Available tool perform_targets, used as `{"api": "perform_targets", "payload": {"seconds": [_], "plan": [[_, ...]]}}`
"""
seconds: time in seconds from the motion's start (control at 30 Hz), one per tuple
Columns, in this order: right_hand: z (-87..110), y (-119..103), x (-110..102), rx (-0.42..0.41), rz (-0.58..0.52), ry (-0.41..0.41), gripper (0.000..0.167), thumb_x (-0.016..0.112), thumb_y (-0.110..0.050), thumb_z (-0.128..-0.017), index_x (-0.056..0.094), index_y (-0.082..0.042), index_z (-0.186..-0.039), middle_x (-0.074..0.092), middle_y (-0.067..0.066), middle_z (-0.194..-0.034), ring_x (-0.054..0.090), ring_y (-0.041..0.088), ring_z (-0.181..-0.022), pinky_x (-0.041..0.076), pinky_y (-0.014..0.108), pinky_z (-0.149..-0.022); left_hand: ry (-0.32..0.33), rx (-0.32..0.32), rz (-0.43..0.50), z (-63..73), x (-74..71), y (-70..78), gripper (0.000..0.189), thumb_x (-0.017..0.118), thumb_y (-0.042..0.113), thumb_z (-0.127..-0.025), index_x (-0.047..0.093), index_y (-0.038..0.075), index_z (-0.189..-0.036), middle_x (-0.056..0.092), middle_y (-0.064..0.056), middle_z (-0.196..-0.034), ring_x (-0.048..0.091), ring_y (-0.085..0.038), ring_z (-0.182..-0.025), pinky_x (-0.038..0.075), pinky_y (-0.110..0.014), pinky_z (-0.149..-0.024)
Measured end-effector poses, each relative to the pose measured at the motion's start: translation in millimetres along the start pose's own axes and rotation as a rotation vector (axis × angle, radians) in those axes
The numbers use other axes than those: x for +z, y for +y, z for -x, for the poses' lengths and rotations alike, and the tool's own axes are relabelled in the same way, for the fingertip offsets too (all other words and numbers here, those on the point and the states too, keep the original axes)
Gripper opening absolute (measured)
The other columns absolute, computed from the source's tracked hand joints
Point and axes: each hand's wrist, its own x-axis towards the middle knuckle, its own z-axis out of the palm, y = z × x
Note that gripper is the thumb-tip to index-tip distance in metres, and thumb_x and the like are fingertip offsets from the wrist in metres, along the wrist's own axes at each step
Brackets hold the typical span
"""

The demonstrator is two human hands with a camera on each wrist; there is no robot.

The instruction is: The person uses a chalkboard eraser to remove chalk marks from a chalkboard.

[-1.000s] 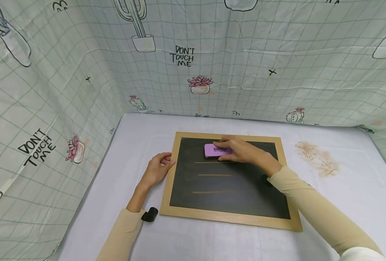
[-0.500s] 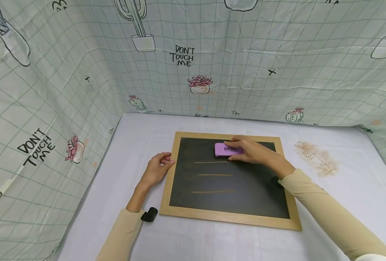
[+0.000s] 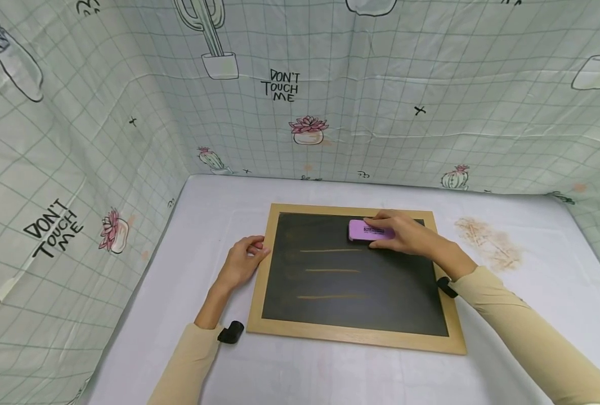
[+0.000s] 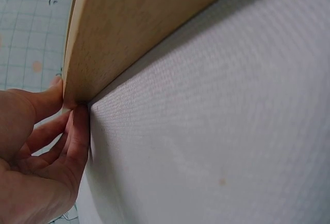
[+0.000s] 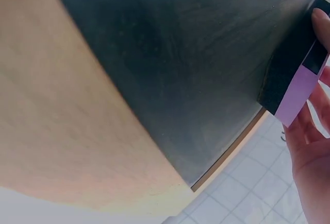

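Eraser (image 3: pixel 367 230): shifted rightward, now on the blackboard (image 3: pixel 361 312) near its far edge.
Right hand (image 3: pixel 408 233): fingers and thumb clamped on eraser.
Left hand (image 3: pixel 240 263): fingers and thumb pinching frame (image 3: pixel 260 281).
Chalk lines (image 3: pixel 332 271): three.

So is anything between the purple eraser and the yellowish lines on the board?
Nothing visible, apart from the fingers of the right hand gripping the eraser; otherwise bare board separates it from the lines. The left hand is aside, at the frame's left edge.

Head view from above, facing forward and down, wrist views close — low (tilted), both sharing the wooden frame (image 3: pixel 356 336)
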Motion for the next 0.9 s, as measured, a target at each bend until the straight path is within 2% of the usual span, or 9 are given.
{"api": "perform_targets", "payload": {"seconds": [0.27,0.47,0.77,0.9], "plan": [[2.4,4,-2,-0.054,-0.007,0.030,0.058,0.084,-0.019,-0.088,0.063,0.006,-0.136,0.067,0.017,-0.119,0.061,0.024,-0.095,0.051,0.044,-0.081,0.002,0.008,-0.003,-0.3,0.5,0.3,0.039,0.072,0.005,-0.096,0.061,-0.013,-0.129,0.065,-0.022,-0.107,0.062,-0.033,-0.097,0.048,-0.033,-0.080],[8.0,2,-7,-0.036,-0.010,0.044,0.057,0.084,-0.020,-0.087,0.064,0.005,-0.135,0.067,0.016,-0.120,0.061,0.025,-0.099,0.051,0.046,-0.085,-0.003,0.003,-0.010,-0.3,-1.1,-0.5,0.039,0.071,0.006,-0.097,0.061,-0.013,-0.129,0.065,-0.022,-0.108,0.062,-0.033,-0.098,0.048,-0.034,-0.081],[22.5,-1,-11,-0.067,0.036,0.071,0.055,0.086,-0.020,-0.085,0.067,0.006,-0.130,0.066,0.014,-0.115,0.059,0.025,-0.101,0.049,0.046,-0.088,-0.002,0.006,-0.010,-0.8,-0.3,1.9,0.039,0.071,0.006,-0.097,0.061,-0.014,-0.130,0.064,-0.023,-0.108,0.062,-0.034,-0.098,0.048,-0.036,-0.082],[30.9,-4,-13,-0.028,0.036,0.055,0.056,0.086,-0.023,-0.086,0.066,0.005,-0.132,0.066,0.016,-0.121,0.060,0.029,-0.107,0.050,0.048,-0.090,-0.003,0.002,-0.015,0.0,0.7,2.3,0.039,0.071,0.006,-0.097,0.061,-0.013,-0.130,0.064,-0.023,-0.109,0.062,-0.034,-0.098,0.048,-0.036,-0.083]]}}
